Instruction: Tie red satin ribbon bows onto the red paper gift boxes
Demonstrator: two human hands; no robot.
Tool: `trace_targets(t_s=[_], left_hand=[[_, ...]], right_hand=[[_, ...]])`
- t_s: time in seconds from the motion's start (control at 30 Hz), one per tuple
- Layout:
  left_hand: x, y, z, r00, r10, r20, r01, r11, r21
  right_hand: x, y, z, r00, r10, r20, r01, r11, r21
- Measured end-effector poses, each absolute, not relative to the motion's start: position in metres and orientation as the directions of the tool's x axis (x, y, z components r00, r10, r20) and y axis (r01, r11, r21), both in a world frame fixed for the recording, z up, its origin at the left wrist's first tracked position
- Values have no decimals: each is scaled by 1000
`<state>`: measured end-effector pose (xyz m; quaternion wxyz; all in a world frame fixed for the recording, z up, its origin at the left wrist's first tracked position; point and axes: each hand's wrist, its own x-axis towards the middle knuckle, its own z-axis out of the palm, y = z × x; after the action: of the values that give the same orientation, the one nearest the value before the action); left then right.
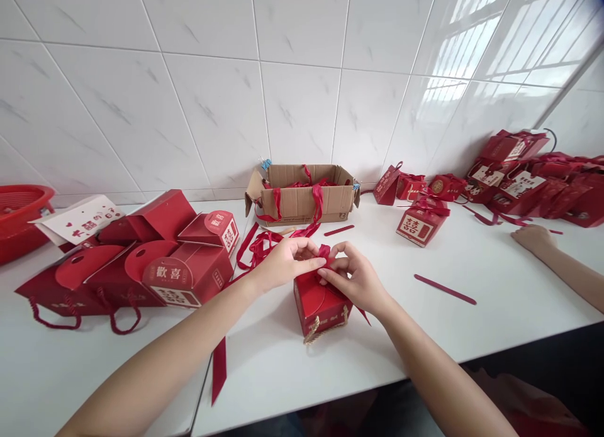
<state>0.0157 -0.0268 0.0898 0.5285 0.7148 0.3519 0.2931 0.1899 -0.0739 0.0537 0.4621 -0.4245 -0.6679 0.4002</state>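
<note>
A small red gift box (311, 298) with a twisted rope handle (325, 331) stands in front of me at the table's near edge. Over its top, my left hand (287, 261) pinches a red ribbon (324, 251) from the left. My right hand (353, 275) grips the same ribbon from the right, thumb and fingers pressed together. The ribbon is bunched in a loop between my fingertips, and one tail (363, 316) sticks out at the box's right side. My fingers partly hide the box's top.
Unfilled-looking red boxes (113, 270) crowd the left, beside a red plastic basket (23, 217). A cardboard carton (302, 204) of ribbon stands by the wall. Ribboned boxes (422, 218) and a stack (519, 173) are at right, near another person's hand (535, 237). A ribbon strip (445, 289) lies flat.
</note>
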Motion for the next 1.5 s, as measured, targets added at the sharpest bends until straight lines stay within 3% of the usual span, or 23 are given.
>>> trace_targets(t_s=[0.13,0.63,0.87,1.07,1.2,1.33,1.5], left_hand=[[16,-28,92,581,813,35,193,-180,965],[9,-29,92,624,771,126,262,-358,896],[6,-27,89,686,705,179,301,-499,813],[5,-30,91,703,684,192,286,-519,806],[4,-30,90,682,695,228,297,-549,781],[7,-31,87,668,702,246,308,-562,768],[12,-35,85,523,775,355,400,-591,701]], right_hand=[[190,-75,52,-217,923,316,185,357,-916],[192,-77,51,-142,895,423,400,443,-802],[191,-78,52,-95,931,354,413,360,-837],[192,-78,53,-90,976,198,281,216,-935],[192,-76,54,-191,979,65,112,88,-990],[191,-76,51,-259,965,46,26,54,-998],[190,-75,48,-198,978,69,-34,63,-997]])
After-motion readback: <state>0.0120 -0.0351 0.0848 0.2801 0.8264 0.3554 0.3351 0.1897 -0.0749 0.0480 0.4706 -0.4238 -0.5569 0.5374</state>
